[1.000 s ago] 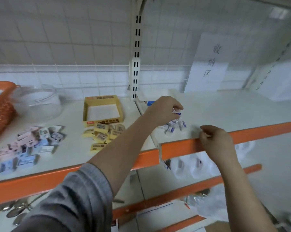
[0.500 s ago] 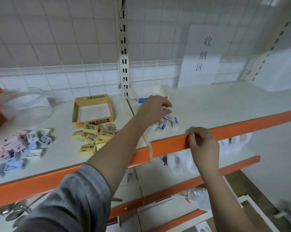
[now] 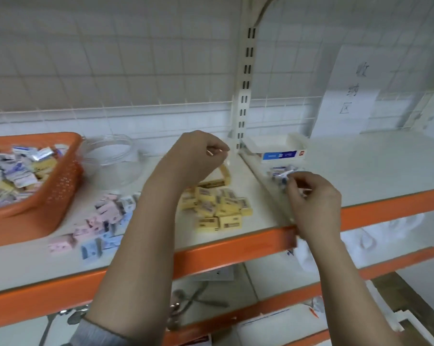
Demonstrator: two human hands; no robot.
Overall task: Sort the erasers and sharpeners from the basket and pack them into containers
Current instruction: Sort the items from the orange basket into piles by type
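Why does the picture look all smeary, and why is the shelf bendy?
Head view: motion blur smears everything, worst on the orange plastic basket at the left edge and the left hand; the small packets by the right hand cannot be read. The wide lens bows the orange shelf edge. Lighting is soft, without glare.

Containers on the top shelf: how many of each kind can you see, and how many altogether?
Orange basket: 1
Clear jar: 1
Yellow cardboard box: 1 (partly hidden)
White box with a blue label: 1
Total: 4
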